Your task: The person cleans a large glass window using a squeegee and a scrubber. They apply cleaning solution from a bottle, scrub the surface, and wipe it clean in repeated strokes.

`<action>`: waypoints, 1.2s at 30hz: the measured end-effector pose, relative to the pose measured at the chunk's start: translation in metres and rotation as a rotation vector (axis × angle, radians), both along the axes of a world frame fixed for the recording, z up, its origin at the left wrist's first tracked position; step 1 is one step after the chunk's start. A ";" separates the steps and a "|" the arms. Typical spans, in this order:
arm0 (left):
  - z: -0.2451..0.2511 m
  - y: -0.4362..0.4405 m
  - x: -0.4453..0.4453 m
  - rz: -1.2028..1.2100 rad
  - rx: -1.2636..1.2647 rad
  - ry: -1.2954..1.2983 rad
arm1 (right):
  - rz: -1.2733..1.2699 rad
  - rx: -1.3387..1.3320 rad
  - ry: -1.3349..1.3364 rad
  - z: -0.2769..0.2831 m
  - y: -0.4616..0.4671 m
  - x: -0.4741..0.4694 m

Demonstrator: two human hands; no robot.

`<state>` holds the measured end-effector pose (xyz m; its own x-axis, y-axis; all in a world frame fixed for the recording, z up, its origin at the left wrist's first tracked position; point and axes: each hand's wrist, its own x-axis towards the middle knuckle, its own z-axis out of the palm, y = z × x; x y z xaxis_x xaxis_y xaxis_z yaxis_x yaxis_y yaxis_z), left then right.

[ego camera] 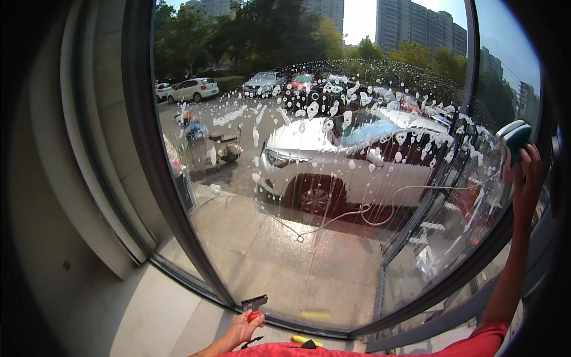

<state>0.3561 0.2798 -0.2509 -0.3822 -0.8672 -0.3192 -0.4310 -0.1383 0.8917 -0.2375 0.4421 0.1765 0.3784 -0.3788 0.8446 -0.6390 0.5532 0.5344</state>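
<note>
My right hand reaches up at the far right, its fingers around a green and white double-sided window cleaner against the glass. A thin white cord runs loosely from near the cleaner across the pane to the left, with small loops in it. Soap suds and drips cover the middle and upper part of the glass pane. Low down, my left hand grips the red handle of a scraper. Its dark, wide blade is close to the bottom frame; contact with the glass cannot be told.
Dark metal frames border the pane. A yellow object lies by the sill, partly hidden by my red clothing. Beyond the glass stand a white car, a scooter and other parked cars. Pale tiles cover the floor inside.
</note>
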 end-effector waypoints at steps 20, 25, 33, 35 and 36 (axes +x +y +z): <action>-0.036 -0.019 0.019 0.229 0.146 0.257 | 0.243 -0.424 -0.513 -0.153 -0.019 0.074; -0.030 -0.015 0.023 0.203 0.128 0.260 | 0.303 -0.590 -0.663 -0.176 -0.037 0.084; -0.043 -0.019 0.015 0.209 0.246 0.289 | 0.461 -0.881 -0.857 -0.111 -0.070 0.080; -0.050 -0.020 0.021 0.247 0.248 0.301 | 0.425 -0.884 -0.795 -0.072 -0.069 0.070; -0.054 -0.021 0.025 0.257 0.241 0.305 | 0.381 -0.887 -0.708 -0.051 -0.068 0.064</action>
